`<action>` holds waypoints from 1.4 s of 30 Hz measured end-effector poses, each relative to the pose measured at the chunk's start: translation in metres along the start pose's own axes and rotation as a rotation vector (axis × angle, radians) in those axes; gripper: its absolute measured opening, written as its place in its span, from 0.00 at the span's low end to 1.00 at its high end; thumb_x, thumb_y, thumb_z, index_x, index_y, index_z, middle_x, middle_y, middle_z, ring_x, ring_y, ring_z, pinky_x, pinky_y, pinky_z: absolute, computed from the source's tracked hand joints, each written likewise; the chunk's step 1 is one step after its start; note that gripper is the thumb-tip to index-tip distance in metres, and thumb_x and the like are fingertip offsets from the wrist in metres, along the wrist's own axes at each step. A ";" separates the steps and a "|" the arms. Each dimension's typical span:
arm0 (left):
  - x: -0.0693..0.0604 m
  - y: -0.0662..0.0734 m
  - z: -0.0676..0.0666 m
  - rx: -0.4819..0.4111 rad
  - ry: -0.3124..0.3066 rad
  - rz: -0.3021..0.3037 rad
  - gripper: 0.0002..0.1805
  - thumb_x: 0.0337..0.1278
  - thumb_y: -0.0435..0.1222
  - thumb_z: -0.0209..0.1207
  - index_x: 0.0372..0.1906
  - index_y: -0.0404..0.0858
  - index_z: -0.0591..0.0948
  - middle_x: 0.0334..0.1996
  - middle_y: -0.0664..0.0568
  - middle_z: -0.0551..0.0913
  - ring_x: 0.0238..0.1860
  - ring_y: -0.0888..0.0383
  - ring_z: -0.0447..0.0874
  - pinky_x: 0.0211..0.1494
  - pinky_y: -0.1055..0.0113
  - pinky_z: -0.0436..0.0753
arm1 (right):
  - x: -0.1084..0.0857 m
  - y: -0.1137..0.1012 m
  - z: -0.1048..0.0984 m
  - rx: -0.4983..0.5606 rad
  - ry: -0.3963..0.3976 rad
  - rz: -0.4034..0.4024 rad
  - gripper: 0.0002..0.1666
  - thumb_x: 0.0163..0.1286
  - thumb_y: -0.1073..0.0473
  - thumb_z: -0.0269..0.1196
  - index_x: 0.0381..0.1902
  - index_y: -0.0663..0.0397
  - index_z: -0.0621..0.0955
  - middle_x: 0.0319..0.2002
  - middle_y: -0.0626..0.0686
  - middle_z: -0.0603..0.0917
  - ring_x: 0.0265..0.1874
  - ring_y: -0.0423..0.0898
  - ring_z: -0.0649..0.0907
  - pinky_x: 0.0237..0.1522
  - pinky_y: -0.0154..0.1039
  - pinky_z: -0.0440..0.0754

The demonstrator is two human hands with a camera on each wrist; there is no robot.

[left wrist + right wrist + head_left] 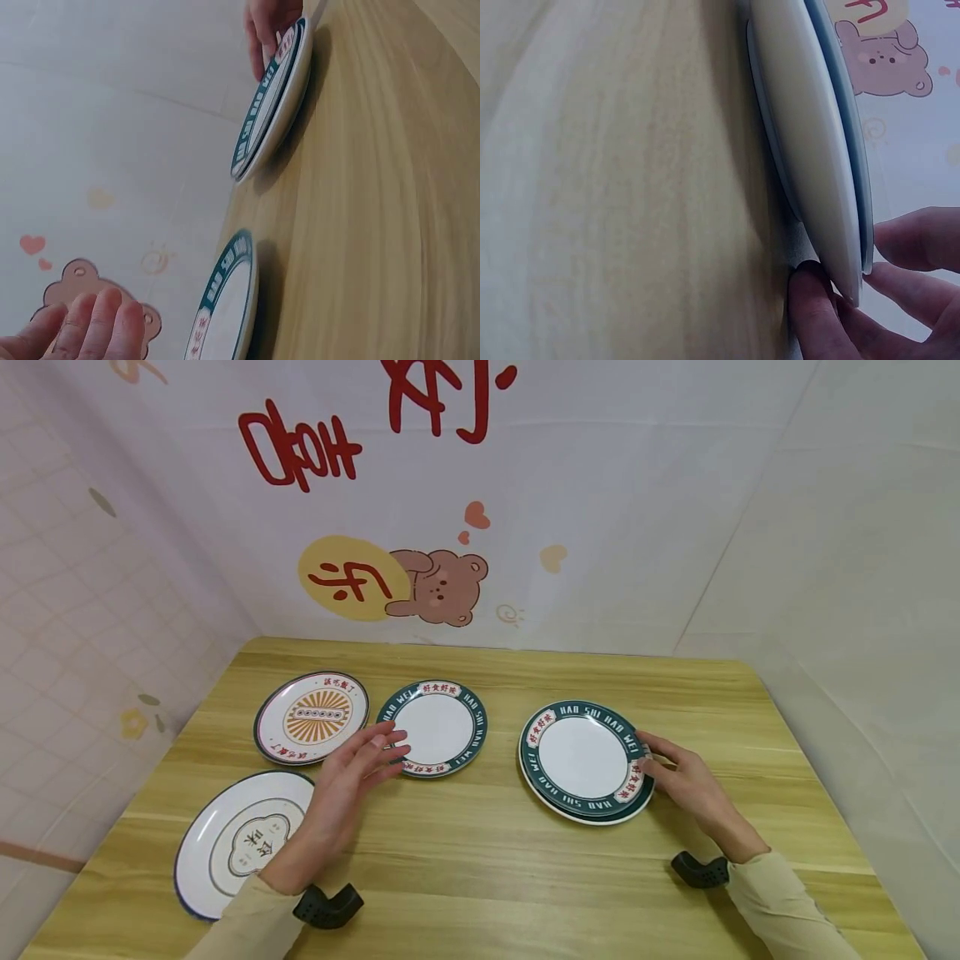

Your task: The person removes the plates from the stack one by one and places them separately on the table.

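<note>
At the right of the table lies a stack of green-rimmed plates (583, 758), the top one set slightly off the lower. My right hand (686, 783) holds the right side of the top plate at the rim. In the right wrist view, fingers (922, 240) meet the stack's edge from above, with another fingertip low beside the lower plate. My left hand (345, 789) is held over the table with fingers relaxed and nothing in them. Its fingertips overlap the left side of a single green-rimmed plate (435, 729) in the head view; the left wrist view shows them apart from it.
A plate with an orange sunburst (311, 718) lies at the back left. In front of it, a larger blue-edged plate (225, 827) is partly hidden by my left forearm. A printed cloth wall (600, 527) rises behind the wooden table (487, 877).
</note>
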State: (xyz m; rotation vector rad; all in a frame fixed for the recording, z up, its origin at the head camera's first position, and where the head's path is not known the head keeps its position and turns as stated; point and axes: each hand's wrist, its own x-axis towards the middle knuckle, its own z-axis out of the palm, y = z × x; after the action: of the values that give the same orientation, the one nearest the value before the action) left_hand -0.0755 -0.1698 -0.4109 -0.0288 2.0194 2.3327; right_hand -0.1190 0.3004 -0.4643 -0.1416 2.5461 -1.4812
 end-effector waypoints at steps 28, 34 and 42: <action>0.021 -0.043 0.090 -0.120 -0.181 -0.219 0.27 0.80 0.41 0.50 0.72 0.27 0.67 0.69 0.31 0.71 0.67 0.40 0.76 0.69 0.50 0.79 | 0.000 0.004 -0.001 0.014 -0.003 0.011 0.35 0.82 0.55 0.57 0.80 0.59 0.63 0.76 0.71 0.61 0.68 0.66 0.72 0.48 0.22 0.79; 0.025 -0.050 0.100 -0.177 -0.191 -0.274 0.27 0.79 0.39 0.51 0.72 0.29 0.67 0.69 0.31 0.72 0.65 0.42 0.78 0.66 0.52 0.81 | 0.001 0.004 -0.001 -0.015 0.003 0.013 0.35 0.82 0.54 0.57 0.80 0.58 0.64 0.76 0.70 0.62 0.69 0.66 0.71 0.49 0.22 0.78; 0.029 -0.059 0.110 -0.236 -0.193 -0.316 0.26 0.79 0.37 0.51 0.71 0.26 0.66 0.65 0.31 0.73 0.65 0.39 0.77 0.66 0.51 0.81 | 0.003 0.004 -0.001 -0.066 0.009 0.021 0.34 0.82 0.52 0.56 0.80 0.56 0.64 0.76 0.70 0.62 0.72 0.69 0.66 0.69 0.58 0.74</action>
State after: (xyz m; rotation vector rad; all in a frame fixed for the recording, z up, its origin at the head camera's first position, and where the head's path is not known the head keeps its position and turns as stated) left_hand -0.0987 -0.0520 -0.4552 -0.1184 1.5201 2.2567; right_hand -0.1224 0.3025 -0.4673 -0.1181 2.5964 -1.3937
